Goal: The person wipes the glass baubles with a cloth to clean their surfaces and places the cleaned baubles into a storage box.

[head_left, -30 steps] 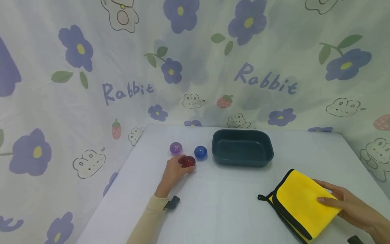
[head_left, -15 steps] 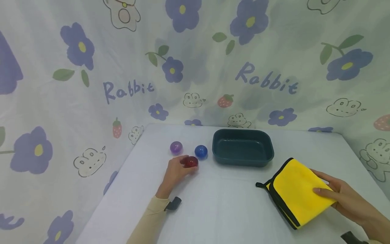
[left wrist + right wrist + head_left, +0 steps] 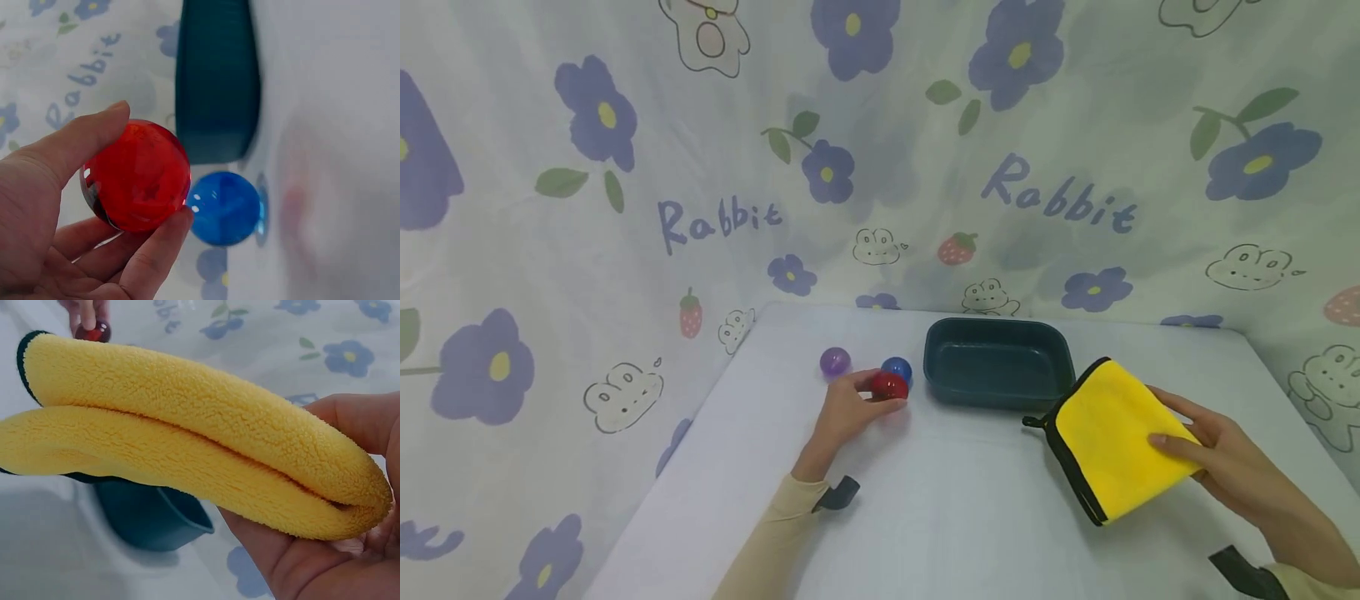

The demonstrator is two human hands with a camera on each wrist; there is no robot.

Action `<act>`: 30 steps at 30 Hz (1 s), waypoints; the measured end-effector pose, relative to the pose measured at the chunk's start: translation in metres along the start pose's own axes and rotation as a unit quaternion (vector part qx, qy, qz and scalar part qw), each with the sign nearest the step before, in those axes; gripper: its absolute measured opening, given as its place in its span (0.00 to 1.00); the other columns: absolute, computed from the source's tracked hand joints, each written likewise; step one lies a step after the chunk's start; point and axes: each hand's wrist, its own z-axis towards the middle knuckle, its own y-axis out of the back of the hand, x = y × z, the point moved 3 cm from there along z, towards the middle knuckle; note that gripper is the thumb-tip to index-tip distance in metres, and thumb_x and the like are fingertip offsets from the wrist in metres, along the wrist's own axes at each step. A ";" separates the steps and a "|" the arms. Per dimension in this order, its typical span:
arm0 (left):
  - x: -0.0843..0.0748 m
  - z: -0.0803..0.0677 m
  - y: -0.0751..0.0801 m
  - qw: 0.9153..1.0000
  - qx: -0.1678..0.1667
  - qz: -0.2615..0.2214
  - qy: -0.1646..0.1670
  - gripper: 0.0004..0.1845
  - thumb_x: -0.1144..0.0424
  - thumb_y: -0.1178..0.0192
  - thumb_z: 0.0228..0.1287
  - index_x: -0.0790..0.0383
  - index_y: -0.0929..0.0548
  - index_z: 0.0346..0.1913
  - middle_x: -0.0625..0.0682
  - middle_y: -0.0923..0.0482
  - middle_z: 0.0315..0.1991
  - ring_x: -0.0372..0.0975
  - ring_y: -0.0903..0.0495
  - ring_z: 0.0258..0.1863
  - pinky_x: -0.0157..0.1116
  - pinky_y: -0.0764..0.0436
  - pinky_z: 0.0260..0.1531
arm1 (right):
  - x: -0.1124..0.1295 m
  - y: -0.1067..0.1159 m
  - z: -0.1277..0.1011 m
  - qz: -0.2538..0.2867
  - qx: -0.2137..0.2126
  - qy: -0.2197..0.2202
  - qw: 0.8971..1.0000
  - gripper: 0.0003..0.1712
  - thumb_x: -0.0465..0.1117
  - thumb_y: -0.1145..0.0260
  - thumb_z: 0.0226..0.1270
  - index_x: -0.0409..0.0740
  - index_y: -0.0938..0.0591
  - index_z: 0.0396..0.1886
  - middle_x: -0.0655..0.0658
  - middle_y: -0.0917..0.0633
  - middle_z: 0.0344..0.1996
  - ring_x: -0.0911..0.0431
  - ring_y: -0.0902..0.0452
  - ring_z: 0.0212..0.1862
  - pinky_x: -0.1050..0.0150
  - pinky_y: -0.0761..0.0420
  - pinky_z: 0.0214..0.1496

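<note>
My left hand [image 3: 847,414] grips a clear red ball [image 3: 140,178] between thumb and fingers, lifted over the white table. Just behind it sits a blue ball [image 3: 225,209], partly covered by the red one in the head view. A purple ball [image 3: 835,362] lies to the left of the blue ball. On the right, my right hand [image 3: 1225,454] holds a folded yellow towel [image 3: 1120,442] with black edging and a small loop. In the right wrist view the towel's fluffy folded layers [image 3: 187,431] show, with fingers and thumb around its near end.
A dark teal rectangular basin [image 3: 1000,398] stands at the back middle of the white table [image 3: 955,500], right of the balls. The towel's left corner overlaps its front right corner in the head view. A printed curtain [image 3: 880,150] hangs behind and at the sides.
My left hand has lifted the red ball from the table and carried it slightly right, in front of the blue ball. My right hand has brought the towel left and forward, toward the basin.
</note>
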 end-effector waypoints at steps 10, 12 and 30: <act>-0.041 0.008 -0.017 0.997 0.021 -0.035 -0.062 0.34 0.49 0.19 0.52 0.57 0.15 0.62 0.51 0.12 0.57 0.45 0.16 0.56 0.45 0.12 0.56 | 0.041 -0.013 0.011 0.043 -0.010 0.093 0.995 0.39 0.34 0.41 0.79 0.56 0.42 0.84 0.62 0.12 0.45 0.57 0.13 0.40 0.69 0.11 0.44; -0.048 0.009 -0.022 0.996 0.026 -0.043 -0.074 0.32 0.49 0.19 0.52 0.56 0.14 0.61 0.50 0.12 0.55 0.44 0.15 0.54 0.43 0.12 0.55 | 0.048 -0.016 0.013 0.060 -0.003 0.110 0.992 0.39 0.32 0.41 0.78 0.56 0.40 0.83 0.59 0.11 0.44 0.57 0.13 0.39 0.69 0.11 0.44; -0.102 0.013 -0.048 0.990 0.055 -0.074 -0.108 0.33 0.52 0.20 0.53 0.58 0.16 0.62 0.51 0.13 0.55 0.42 0.15 0.51 0.37 0.11 0.51 | 0.103 -0.040 0.023 0.013 -0.078 0.190 0.979 0.40 0.35 0.36 0.75 0.50 0.40 0.83 0.58 0.11 0.41 0.59 0.13 0.39 0.72 0.13 0.45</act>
